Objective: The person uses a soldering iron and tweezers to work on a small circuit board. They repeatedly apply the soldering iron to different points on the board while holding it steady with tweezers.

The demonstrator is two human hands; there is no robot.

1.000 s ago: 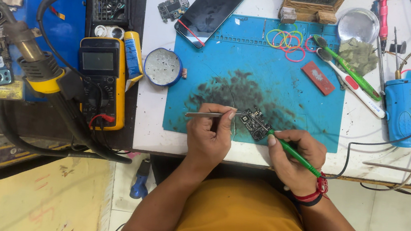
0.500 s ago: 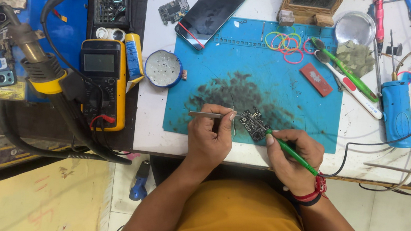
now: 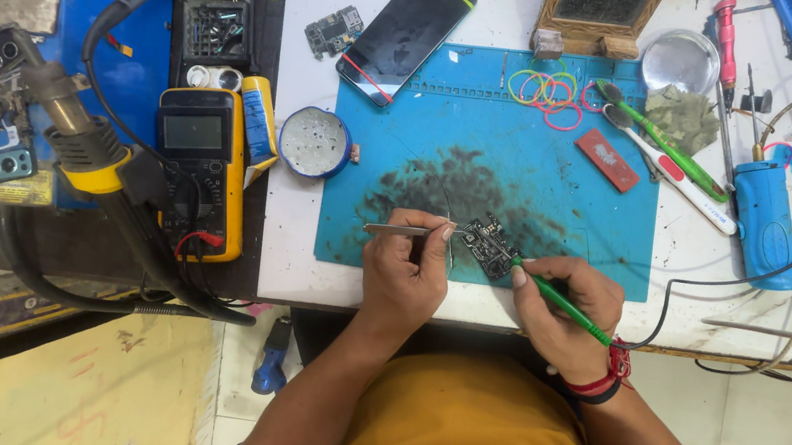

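A small dark circuit board point(image 3: 489, 244) lies near the front edge of a blue work mat point(image 3: 518, 157). My left hand point(image 3: 404, 275) rests just left of the board and grips metal tweezers point(image 3: 395, 229) that lie flat, pointing left. My right hand point(image 3: 569, 312) sits to the board's right, holding a green-handled soldering iron point(image 3: 558, 301) like a pen. Its tip touches the board's right edge. A black cable runs from the iron off to the right.
A round tin point(image 3: 315, 142) stands left of the mat, a yellow multimeter point(image 3: 200, 170) further left beside a hot-air nozzle point(image 3: 75, 138). At the back lie a dark phone point(image 3: 407, 30), coloured rubber bands point(image 3: 546, 90), two toothbrushes point(image 3: 668, 162) and a blue iron holder point(image 3: 764, 224).
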